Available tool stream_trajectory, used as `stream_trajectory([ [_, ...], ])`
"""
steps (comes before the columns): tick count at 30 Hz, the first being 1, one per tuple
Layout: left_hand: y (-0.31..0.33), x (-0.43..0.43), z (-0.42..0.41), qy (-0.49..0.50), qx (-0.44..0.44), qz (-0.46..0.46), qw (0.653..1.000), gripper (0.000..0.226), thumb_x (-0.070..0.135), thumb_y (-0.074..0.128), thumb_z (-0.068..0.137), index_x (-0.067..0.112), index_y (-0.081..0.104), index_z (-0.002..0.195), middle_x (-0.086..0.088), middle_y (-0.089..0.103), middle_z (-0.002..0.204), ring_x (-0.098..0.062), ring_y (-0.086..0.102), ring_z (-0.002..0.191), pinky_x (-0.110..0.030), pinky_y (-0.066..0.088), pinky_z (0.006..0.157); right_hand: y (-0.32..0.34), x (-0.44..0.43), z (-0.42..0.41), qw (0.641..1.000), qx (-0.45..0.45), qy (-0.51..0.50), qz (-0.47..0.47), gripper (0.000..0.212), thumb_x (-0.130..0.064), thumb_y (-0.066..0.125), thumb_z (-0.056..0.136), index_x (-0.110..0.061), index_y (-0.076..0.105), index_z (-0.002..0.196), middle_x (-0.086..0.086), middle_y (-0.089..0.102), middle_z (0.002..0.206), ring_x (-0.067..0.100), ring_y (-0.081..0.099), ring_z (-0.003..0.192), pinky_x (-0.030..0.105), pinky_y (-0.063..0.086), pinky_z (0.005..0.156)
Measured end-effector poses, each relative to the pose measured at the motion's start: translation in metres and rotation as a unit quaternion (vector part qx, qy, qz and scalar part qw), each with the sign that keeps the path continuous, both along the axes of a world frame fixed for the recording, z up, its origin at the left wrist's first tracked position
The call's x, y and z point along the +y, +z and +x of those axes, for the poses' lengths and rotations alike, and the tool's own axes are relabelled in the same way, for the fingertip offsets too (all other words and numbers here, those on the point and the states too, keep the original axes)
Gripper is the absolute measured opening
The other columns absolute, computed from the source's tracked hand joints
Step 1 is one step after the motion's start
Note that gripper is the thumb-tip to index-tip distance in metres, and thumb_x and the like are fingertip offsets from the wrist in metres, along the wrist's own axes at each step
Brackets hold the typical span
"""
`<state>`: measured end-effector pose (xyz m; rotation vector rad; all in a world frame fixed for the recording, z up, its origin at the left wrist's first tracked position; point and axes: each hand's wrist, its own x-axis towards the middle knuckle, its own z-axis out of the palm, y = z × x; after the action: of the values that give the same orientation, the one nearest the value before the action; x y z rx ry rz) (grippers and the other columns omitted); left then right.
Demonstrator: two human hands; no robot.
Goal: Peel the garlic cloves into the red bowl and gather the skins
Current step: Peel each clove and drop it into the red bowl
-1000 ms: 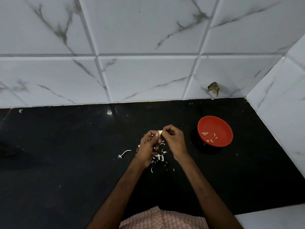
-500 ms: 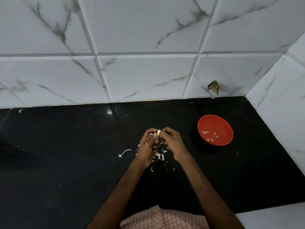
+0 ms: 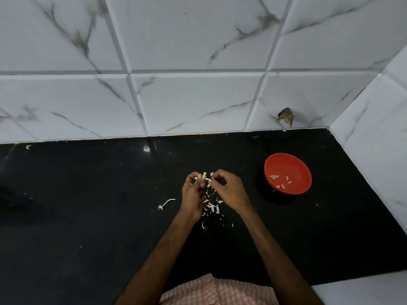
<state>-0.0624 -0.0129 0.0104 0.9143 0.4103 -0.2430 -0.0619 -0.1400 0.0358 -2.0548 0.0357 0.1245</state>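
- While we pinch a garlic clove (image 3: pixel 204 176) between left hand (image 3: pixel 193 192) and right hand (image 3: pixel 229 189), we judge peeling is underway.
- Skins (image 3: pixel 211 205) lie scattered below us.
- Next, we carry it right to the red bowl (image 3: pixel 295 166).

No legible text or labels anywhere.
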Motion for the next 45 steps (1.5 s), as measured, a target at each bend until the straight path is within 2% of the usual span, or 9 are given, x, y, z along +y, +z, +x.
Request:
stream_trajectory([
  [3, 0.008, 0.002, 0.000, 0.013, -0.007, 0.002, 1.000, 0.004, 0.014, 0.051, 0.103, 0.016, 0.050, 0.100, 0.005, 0.047, 0.061, 0.000, 0.044, 0.045, -0.014, 0.034, 0.037, 0.005, -0.008, 0.000, 0.999, -0.024, -0.009, 0.033, 0.006, -0.018, 0.067, 0.094, -0.021, 0.071, 0.099, -0.012, 0.068, 0.091, -0.004, 0.063, 0.083, 0.015, 0.050, 0.073],
  [6, 0.007, 0.003, 0.000, 0.007, -0.018, 0.015, 1.000, 0.008, 0.013, 0.052, 0.102, 0.018, 0.049, 0.097, 0.004, 0.046, 0.063, -0.001, 0.044, 0.046, -0.014, 0.037, 0.040, 0.010, -0.009, 0.000, 0.995, -0.084, 0.015, 0.053, 0.021, -0.011, 0.067, 0.094, -0.023, 0.072, 0.110, -0.011, 0.068, 0.105, 0.006, 0.065, 0.097, 0.020, 0.055, 0.083],
  [10, -0.002, 0.004, -0.001, -0.040, -0.055, 0.065, 0.996, 0.013, 0.011, 0.056, 0.100, 0.021, 0.048, 0.101, 0.006, 0.049, 0.062, -0.009, 0.041, 0.060, -0.023, 0.030, 0.052, 0.008, -0.004, 0.001, 0.991, -0.121, 0.028, 0.048, 0.019, -0.005, 0.071, 0.089, -0.020, 0.075, 0.099, -0.009, 0.071, 0.098, 0.011, 0.069, 0.095, 0.028, 0.056, 0.086],
  [14, 0.009, 0.006, -0.003, -0.044, -0.093, 0.091, 0.991, 0.014, 0.006, 0.054, 0.100, 0.015, 0.047, 0.108, 0.003, 0.054, 0.061, -0.005, 0.053, 0.054, -0.017, 0.043, 0.048, 0.003, -0.004, 0.001, 0.990, -0.126, -0.010, 0.064, 0.015, -0.005, 0.075, 0.086, -0.016, 0.076, 0.097, -0.007, 0.073, 0.095, 0.011, 0.071, 0.091, 0.032, 0.058, 0.083],
  [18, 0.004, 0.008, 0.000, -0.045, -0.159, 0.188, 0.968, 0.015, 0.006, 0.055, 0.100, 0.005, 0.055, 0.115, -0.002, 0.064, 0.071, -0.014, 0.063, 0.073, -0.027, 0.056, 0.072, 0.000, -0.004, -0.001, 0.989, -0.127, -0.025, 0.066, 0.016, -0.007, 0.075, 0.087, -0.016, 0.077, 0.100, -0.008, 0.072, 0.096, 0.013, 0.071, 0.089, 0.037, 0.061, 0.076],
  [26, 0.004, 0.004, 0.001, -0.107, -0.224, 0.354, 0.902, 0.029, 0.014, 0.050, 0.105, 0.016, 0.061, 0.078, 0.009, 0.060, 0.064, -0.001, 0.054, 0.062, -0.017, 0.044, 0.063, -0.001, -0.003, -0.001, 0.982, -0.178, -0.049, 0.028, 0.019, -0.004, 0.073, 0.087, -0.020, 0.075, 0.098, -0.015, 0.070, 0.094, 0.010, 0.067, 0.097, 0.036, 0.058, 0.085],
  [34, 0.004, 0.011, -0.002, -0.101, -0.274, 0.355, 0.888, 0.027, 0.002, 0.053, 0.101, 0.013, 0.063, 0.078, 0.005, 0.060, 0.067, -0.002, 0.056, 0.065, -0.014, 0.045, 0.067, -0.003, -0.004, 0.009, 0.990, -0.044, -0.030, 0.129, 0.010, -0.008, 0.067, 0.094, -0.014, 0.075, 0.096, 0.004, 0.076, 0.091, 0.019, 0.074, 0.086, 0.042, 0.061, 0.082],
  [39, -0.002, 0.015, -0.002, -0.123, -0.316, 0.387, 0.857, 0.024, 0.007, 0.056, 0.101, 0.017, 0.065, 0.081, 0.001, 0.061, 0.067, -0.005, 0.057, 0.065, -0.018, 0.045, 0.065, 0.003, -0.006, 0.006, 0.949, 0.097, -0.054, 0.296, 0.014, -0.011, 0.063, 0.097, -0.001, 0.073, 0.101, 0.015, 0.074, 0.095, 0.022, 0.074, 0.085, 0.031, 0.061, 0.076],
  [45, -0.006, 0.015, -0.002, -0.138, -0.365, 0.465, 0.795, 0.022, 0.016, 0.055, 0.102, 0.023, 0.064, 0.083, 0.012, 0.060, 0.070, -0.010, 0.057, 0.071, -0.020, 0.044, 0.068, -0.004, 0.000, 0.001, 0.967, 0.049, -0.071, 0.242, 0.016, -0.017, 0.061, 0.099, -0.007, 0.072, 0.094, 0.006, 0.074, 0.078, 0.016, 0.070, 0.066, 0.027, 0.059, 0.063],
])
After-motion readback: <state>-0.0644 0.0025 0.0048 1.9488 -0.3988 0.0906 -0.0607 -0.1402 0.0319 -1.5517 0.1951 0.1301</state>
